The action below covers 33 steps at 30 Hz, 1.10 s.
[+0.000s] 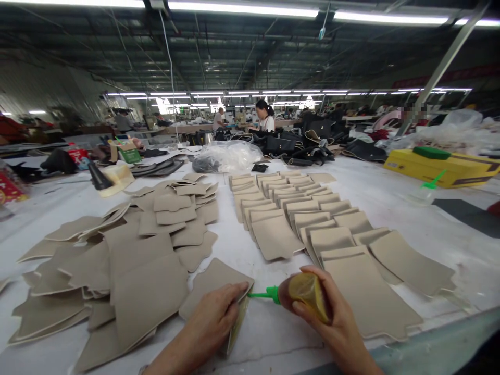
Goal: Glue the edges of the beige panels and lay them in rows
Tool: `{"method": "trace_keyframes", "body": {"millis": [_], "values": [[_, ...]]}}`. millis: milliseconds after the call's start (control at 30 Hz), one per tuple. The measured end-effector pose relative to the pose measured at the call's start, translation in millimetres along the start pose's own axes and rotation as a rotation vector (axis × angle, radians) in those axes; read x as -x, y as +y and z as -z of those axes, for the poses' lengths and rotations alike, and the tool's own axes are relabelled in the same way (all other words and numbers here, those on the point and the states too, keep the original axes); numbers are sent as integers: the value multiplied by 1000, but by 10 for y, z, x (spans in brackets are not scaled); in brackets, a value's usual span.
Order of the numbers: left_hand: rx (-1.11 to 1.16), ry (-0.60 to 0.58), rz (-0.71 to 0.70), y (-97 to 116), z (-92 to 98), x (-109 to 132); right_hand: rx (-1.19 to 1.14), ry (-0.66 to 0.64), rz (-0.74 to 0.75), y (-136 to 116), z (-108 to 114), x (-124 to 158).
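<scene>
My left hand (pixel 213 317) is closed on a taupe leather piece (pixel 213 284), its near edge folded up between thumb and fingers. In my right hand (pixel 326 317) is a squeeze glue bottle (pixel 307 294) with amber contents, lying nearly level. The bottle's green nozzle (pixel 263 295) points left, its tip at the folded edge of the leather piece. To the left lies a loose heap of similar leather pieces (pixel 148 286). On the right, overlapping rows of leather pieces (pixel 273 234) run away from me.
A yellow box (pixel 433 169) with a green item on top stands at the back right, near a small clear bottle with a green nozzle (pixel 427 192). Clear plastic bags (pixel 230 156) and dark bags (pixel 297 138) lie along the far side. Co-workers (pixel 265 117) sit beyond.
</scene>
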<state>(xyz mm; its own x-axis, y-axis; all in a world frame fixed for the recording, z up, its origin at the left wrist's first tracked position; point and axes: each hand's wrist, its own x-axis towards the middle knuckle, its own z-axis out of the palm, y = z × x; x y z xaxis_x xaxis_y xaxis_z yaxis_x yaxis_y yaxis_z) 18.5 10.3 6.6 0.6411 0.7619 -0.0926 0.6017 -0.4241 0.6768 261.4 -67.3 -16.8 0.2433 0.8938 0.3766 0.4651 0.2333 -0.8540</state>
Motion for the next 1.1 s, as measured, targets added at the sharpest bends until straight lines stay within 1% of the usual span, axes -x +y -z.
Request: {"method": "trace_keyframes", "body": {"millis": [67, 200, 267, 467, 633, 700, 800, 867, 933, 1100], "values": [[12, 5, -4, -3, 6, 0, -9, 1, -11, -3, 6, 7], [25, -4, -14, 26, 28, -1, -3, 56, -17, -21, -7, -20], [22, -6, -5, 41, 35, -2, -10, 61, -20, -39, -26, -8], [42, 20, -13, 33, 30, 4, -103, 46, -110, -74, -50, 37], [52, 19, -17, 50, 40, 10, -56, 101, -92, -41, -39, -8], [46, 18, -18, 56, 38, 4, -53, 95, -105, -56, -57, 30], [27, 14, -3, 46, 26, -9, -110, 56, -137, -106, -93, 105], [21, 16, 10, 34, 18, -15, -137, 18, -128, -118, -102, 117], [26, 17, 10, 29, 16, -16, -108, -4, -103, -92, -90, 84], [29, 7, 2, 64, 40, -11, 22, 56, -25, 43, -20, -31]]}}
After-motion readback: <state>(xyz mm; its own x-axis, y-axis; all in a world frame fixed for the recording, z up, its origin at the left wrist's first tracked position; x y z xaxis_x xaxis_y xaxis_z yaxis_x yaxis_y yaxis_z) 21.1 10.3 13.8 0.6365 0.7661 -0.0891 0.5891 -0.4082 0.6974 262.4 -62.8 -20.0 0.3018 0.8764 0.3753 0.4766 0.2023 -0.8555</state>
